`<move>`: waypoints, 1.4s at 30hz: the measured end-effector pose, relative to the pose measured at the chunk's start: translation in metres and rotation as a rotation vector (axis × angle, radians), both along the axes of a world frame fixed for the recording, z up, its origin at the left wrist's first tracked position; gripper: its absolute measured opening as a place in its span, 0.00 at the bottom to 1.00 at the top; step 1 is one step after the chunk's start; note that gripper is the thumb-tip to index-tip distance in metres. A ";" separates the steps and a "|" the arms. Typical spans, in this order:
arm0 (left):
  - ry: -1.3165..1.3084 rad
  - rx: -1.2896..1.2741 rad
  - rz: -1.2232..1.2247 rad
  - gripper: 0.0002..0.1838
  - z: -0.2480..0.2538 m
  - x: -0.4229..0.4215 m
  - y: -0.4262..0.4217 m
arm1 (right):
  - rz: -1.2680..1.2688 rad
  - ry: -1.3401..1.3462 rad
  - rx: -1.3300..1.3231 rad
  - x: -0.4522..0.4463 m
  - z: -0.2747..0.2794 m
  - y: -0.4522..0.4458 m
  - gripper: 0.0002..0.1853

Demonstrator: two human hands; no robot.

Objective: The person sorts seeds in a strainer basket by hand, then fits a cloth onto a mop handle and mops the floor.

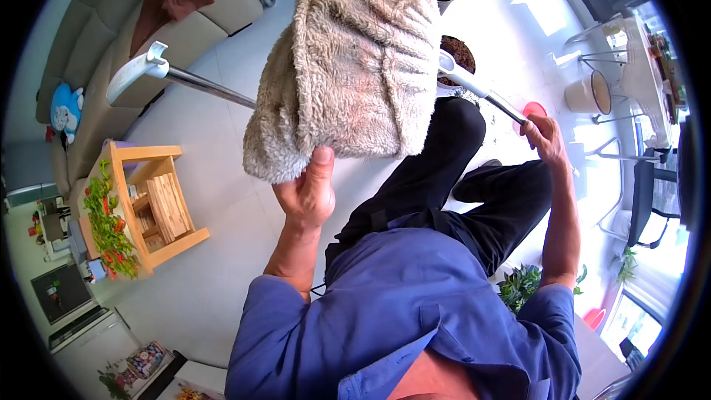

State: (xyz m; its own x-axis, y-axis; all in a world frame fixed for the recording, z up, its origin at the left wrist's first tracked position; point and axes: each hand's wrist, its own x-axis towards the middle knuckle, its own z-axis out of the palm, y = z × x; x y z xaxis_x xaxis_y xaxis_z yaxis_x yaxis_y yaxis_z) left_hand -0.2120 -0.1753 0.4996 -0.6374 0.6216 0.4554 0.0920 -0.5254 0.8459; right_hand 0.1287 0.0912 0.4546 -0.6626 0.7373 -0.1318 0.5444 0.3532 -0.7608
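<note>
A fluffy beige cloth is bunched into a thick bundle at the top centre, lifted above the floor. My left hand grips its lower edge, thumb on top and fingers beneath. A metal pole with a white hooked end sticks out to the left from behind the bundle. On the right, my right hand is closed around the dark grip of a metal rod, whose white plastic end reaches the cloth's right side. Whether the two metal pieces are joined behind the cloth is hidden.
A grey sofa is at the upper left. A wooden frame with a red-flowered plant stands at left. Potted soil lies beyond my knee. A white bucket, a table and chairs are at right, and a leafy plant is near my right elbow.
</note>
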 end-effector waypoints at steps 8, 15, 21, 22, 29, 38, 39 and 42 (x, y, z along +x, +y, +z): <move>0.289 0.021 0.116 0.28 0.009 0.005 -0.014 | 0.015 0.069 0.005 -0.001 -0.007 -0.007 0.33; 0.738 -0.198 0.077 0.26 0.052 0.017 -0.024 | 0.054 0.099 0.091 -0.001 -0.014 -0.005 0.32; 0.915 -0.197 -0.037 0.27 0.065 0.025 0.002 | 0.045 0.132 0.044 -0.004 -0.033 0.005 0.27; 0.926 -0.192 -0.053 0.27 0.066 0.028 0.005 | 0.035 0.142 0.022 -0.005 -0.036 0.007 0.26; 0.946 -0.199 -0.119 0.29 0.066 0.042 0.008 | -0.002 0.183 -0.038 -0.009 -0.051 0.015 0.25; 0.907 -0.171 0.169 0.34 0.088 0.015 0.019 | 0.067 0.160 0.137 0.006 -0.018 0.021 0.18; 0.893 -0.162 0.213 0.34 0.091 0.005 0.023 | 0.070 0.136 0.117 0.008 -0.005 0.019 0.15; 0.687 -0.127 0.207 0.33 0.096 -0.019 0.029 | 0.070 0.112 0.127 0.012 0.023 0.017 0.12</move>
